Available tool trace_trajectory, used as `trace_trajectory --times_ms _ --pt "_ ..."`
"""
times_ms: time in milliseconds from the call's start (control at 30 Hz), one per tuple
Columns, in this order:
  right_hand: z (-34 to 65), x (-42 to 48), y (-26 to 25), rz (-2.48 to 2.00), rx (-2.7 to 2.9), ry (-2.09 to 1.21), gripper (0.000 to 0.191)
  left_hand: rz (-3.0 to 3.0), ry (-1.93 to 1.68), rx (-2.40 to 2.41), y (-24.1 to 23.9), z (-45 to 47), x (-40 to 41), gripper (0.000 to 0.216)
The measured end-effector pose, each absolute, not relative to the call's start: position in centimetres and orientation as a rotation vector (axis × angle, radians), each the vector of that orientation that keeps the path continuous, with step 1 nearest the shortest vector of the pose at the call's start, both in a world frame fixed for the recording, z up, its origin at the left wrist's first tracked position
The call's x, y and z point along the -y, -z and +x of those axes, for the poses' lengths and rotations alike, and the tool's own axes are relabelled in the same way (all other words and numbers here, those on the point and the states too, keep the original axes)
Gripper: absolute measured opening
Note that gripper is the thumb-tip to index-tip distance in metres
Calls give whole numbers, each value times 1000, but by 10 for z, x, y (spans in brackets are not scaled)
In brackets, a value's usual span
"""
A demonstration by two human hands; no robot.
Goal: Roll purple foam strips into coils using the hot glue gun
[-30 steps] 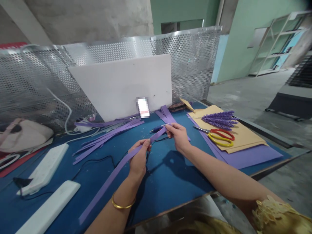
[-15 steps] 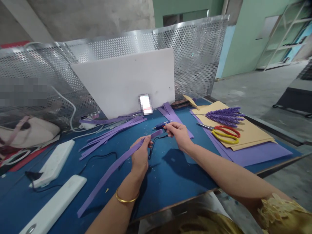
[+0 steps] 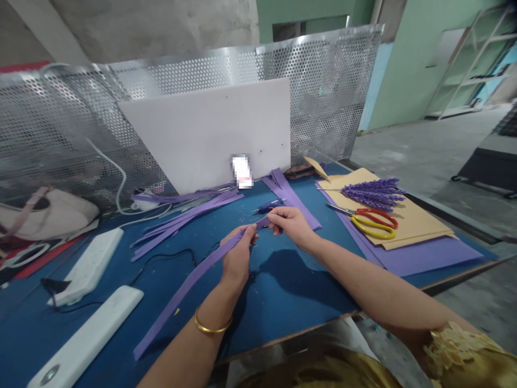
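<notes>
Between thumb and fingers, my left hand (image 3: pixel 239 249) pinches a long purple paper strip (image 3: pixel 189 283) close to its far end. The strip's long tail hangs down to the left, over the blue table. My right hand (image 3: pixel 285 221) has its thumb and fingertips closed on the strip's far end, a short way from the left thumb. Just beyond my hands lies a dark blue pen-like tool (image 3: pixel 269 206). Scissors (image 3: pixel 374 222) with red and yellow handles rest to the right, on brown and purple sheets.
Purple strips (image 3: pixel 186 218) lie at the back left, and wider purple pieces (image 3: pixel 288 194) behind my right hand. A purple flower bundle (image 3: pixel 374 193) rests on brown paper (image 3: pixel 416 218). A power strip (image 3: pixel 89 264), a white device (image 3: pixel 89 337) and a black cable (image 3: pixel 161 260) occupy the left.
My right hand has moved left and slightly down, onto the strip's far end. My left hand has shifted slightly right, still holding the strip.
</notes>
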State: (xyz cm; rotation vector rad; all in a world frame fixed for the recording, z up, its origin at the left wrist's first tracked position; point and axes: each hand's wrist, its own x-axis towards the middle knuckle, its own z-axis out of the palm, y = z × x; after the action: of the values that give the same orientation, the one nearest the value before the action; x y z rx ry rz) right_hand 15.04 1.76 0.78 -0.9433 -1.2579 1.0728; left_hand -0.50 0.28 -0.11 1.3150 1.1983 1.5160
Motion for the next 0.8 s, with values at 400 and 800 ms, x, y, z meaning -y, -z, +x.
trace_trajectory --times_ms 400,800 --pt "138 -11 0 -945 1300 -1101 34 1222 -1519 -1092 2 -1 -3 23" --pt "175 -30 -15 -999 1180 -900 31 999 -1756 -1163 -8 -11 -16 34"
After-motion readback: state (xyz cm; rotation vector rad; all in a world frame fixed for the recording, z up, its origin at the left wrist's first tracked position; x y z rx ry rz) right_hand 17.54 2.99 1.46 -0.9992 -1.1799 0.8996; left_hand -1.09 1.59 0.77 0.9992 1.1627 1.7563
